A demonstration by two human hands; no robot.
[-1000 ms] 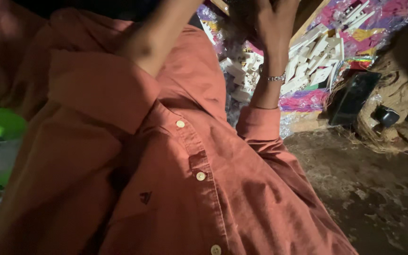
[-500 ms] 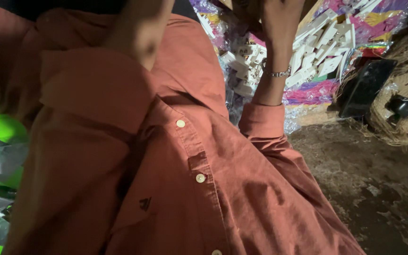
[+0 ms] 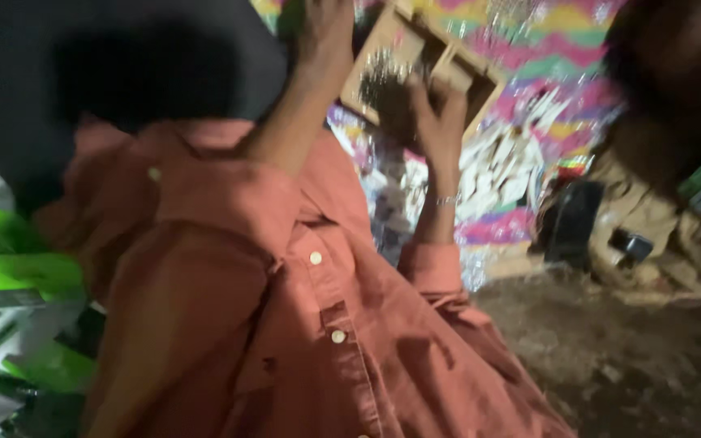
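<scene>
Neither of my hands shows in the head view. A person in a rust-orange buttoned shirt stands very close and fills the left and middle of the picture. Both of their arms are raised. One hand, with a thin bracelet at the wrist, grips the lower edge of a wooden compartment tray held overhead. Their other hand reaches up beside the tray's left end. A dark blur covers the upper left.
Behind the person hangs a shiny multicoloured backdrop with a heap of white sticks below it. A black object and brown clutter sit at right on the dirt floor. Bright green packets lie at left.
The view has swung upward and pulled back a little. The person's raised hands and the wooden tray, cut off at the top before, now show in full.
</scene>
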